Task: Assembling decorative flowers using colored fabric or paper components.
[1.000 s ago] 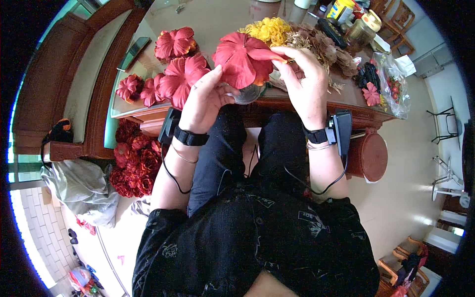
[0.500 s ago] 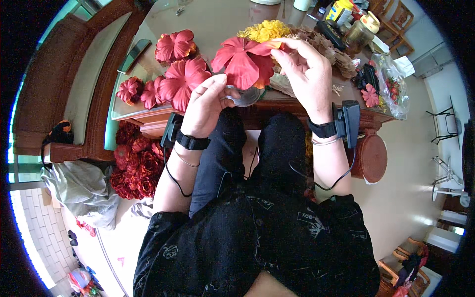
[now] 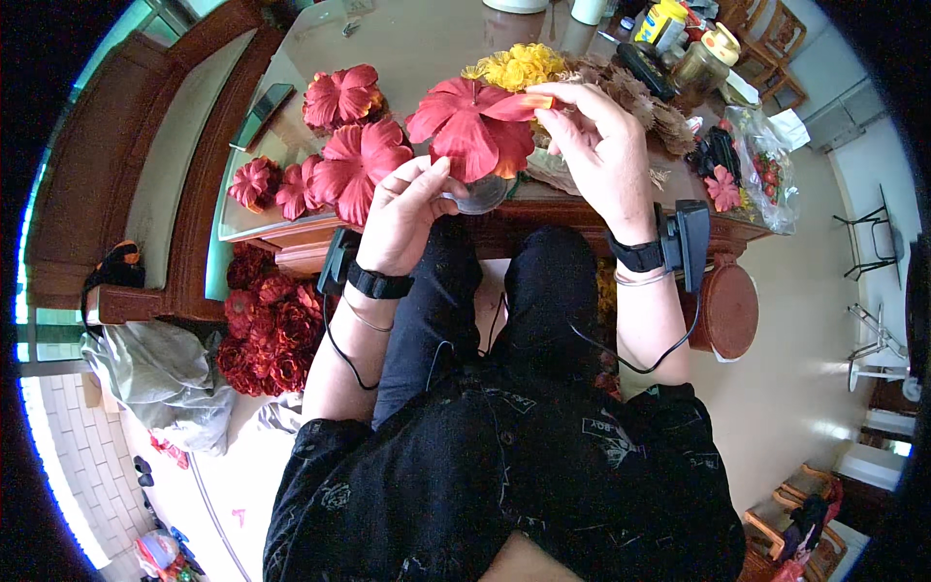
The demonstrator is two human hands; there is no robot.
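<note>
A large red fabric flower (image 3: 472, 126) is held over the near edge of the table (image 3: 427, 39). My left hand (image 3: 407, 213) grips it from below, fingers closed near a clear round piece (image 3: 480, 194) under the petals. My right hand (image 3: 596, 145) pinches the flower's right side, where an orange petal strip (image 3: 519, 105) sticks out. Both wrists carry black bands with wired devices.
More red flowers (image 3: 344, 160) lie on the table to the left, yellow flowers (image 3: 519, 66) and brown dried material (image 3: 659, 102) behind. A clear bag (image 3: 766, 165) sits at the right. A heap of dark red flowers (image 3: 267, 325) lies on the floor at the left. A brown stool (image 3: 727, 310) stands at the right.
Both hands turned the red flower a little and lifted it slightly toward the table. My right hand's fingers shifted along the orange strip at the flower's edge.
</note>
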